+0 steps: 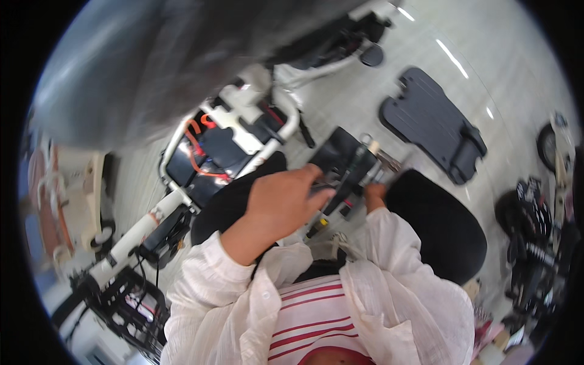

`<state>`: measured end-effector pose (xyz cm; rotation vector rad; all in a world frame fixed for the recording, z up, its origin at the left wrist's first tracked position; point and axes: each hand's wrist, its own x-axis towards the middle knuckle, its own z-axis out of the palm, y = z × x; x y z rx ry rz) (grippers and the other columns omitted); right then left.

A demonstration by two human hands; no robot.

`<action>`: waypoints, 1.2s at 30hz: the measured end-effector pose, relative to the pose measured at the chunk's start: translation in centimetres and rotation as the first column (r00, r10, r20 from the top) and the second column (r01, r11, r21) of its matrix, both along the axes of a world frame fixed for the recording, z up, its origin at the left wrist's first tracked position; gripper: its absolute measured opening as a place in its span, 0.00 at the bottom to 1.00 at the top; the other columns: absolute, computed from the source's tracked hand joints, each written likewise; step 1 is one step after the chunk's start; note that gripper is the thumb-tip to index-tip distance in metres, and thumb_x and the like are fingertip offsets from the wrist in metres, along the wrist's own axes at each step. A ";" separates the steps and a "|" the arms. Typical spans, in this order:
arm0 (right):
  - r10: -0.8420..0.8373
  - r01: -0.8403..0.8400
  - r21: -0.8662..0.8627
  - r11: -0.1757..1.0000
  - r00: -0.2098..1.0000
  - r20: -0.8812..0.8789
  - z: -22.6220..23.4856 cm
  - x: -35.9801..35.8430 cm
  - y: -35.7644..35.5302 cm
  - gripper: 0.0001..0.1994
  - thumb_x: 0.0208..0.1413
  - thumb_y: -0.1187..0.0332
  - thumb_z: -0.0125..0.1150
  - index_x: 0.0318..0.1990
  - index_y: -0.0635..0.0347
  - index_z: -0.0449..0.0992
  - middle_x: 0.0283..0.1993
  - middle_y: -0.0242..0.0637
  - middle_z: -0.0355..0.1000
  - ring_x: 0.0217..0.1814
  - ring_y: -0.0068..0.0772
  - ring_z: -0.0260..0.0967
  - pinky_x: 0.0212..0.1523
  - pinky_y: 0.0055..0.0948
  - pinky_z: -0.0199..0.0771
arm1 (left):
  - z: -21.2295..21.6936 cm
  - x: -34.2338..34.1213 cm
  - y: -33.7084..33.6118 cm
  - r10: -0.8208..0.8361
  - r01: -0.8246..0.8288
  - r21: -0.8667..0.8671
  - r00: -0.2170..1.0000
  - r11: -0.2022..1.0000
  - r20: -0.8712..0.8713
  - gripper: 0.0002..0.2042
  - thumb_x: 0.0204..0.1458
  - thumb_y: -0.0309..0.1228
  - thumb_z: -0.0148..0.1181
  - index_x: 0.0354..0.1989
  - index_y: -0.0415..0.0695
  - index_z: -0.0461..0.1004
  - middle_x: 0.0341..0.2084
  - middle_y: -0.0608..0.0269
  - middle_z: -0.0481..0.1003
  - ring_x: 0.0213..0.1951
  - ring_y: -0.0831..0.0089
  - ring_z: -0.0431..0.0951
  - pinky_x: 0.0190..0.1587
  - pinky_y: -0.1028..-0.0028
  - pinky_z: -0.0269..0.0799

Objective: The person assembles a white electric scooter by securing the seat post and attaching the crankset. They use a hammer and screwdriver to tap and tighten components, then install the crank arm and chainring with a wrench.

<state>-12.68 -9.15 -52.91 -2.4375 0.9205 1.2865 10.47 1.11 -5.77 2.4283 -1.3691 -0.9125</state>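
Note:
My left hand [281, 202] hovers in front of my left knee with thumb and index finger apart; its other fingers are hidden beneath it. Just past its fingertips is a black flat tool pouch or case [342, 153] with several tools on it. My right hand [375, 193] is low beside my right knee, next to metal tools [384, 163]. Its fingers are mostly hidden, so whether it grips one cannot be seen. Between my hands lies a screwdriver-like tool with a black and yellow handle [317, 229].
A white scooter frame [285, 125] with an open compartment of black boxes and orange cables [196, 143] stands at left. A large dark blurred shape [152, 67] fills the upper left. A black footboard panel [433, 125] lies on the tiled floor; scooter parts [532, 237] are at right.

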 end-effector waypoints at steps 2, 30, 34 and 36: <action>-0.393 0.397 -0.008 0.918 0.911 0.126 -0.2 0.4 0.5 0.13 0.51 0.60 0.58 0.40 0.54 0.82 0.45 0.39 0.79 0.47 0.42 0.78 0.41 0.40 0.77 | -0.7 0.1 0.6 -0.019 0.019 -0.042 1.000 0.999 0.003 0.18 0.52 0.47 0.60 0.40 0.44 0.75 0.28 0.57 0.78 0.32 0.57 0.79 0.33 0.62 0.73; -0.943 0.266 0.956 -0.126 -0.331 -0.033 36.4 5.3 -0.7 0.15 0.61 0.55 0.57 0.29 0.55 0.66 0.15 0.23 0.52 0.11 0.17 0.47 0.11 0.22 0.47 | -9.1 3.3 2.2 0.126 -0.125 -0.084 0.992 0.989 0.012 0.17 0.48 0.26 0.50 0.47 0.40 0.75 0.43 0.43 0.75 0.47 0.48 0.74 0.50 0.57 0.69; -0.950 0.111 0.983 0.145 -0.263 0.170 47.5 3.2 -2.4 0.13 0.59 0.60 0.60 0.31 0.57 0.66 0.14 0.25 0.54 0.10 0.17 0.49 0.11 0.21 0.49 | -13.4 1.3 2.5 0.184 -0.186 -0.030 0.981 0.982 -0.061 0.12 0.49 0.29 0.52 0.37 0.38 0.79 0.36 0.44 0.78 0.43 0.48 0.77 0.46 0.57 0.72; -0.948 -0.003 0.978 0.208 -0.247 0.201 50.2 2.5 -4.6 0.13 0.58 0.62 0.61 0.28 0.56 0.66 0.14 0.25 0.55 0.11 0.16 0.49 0.12 0.20 0.49 | -19.2 0.7 2.4 0.214 -0.213 0.030 0.976 0.977 -0.049 0.10 0.48 0.29 0.54 0.33 0.41 0.80 0.32 0.47 0.79 0.37 0.49 0.78 0.42 0.56 0.73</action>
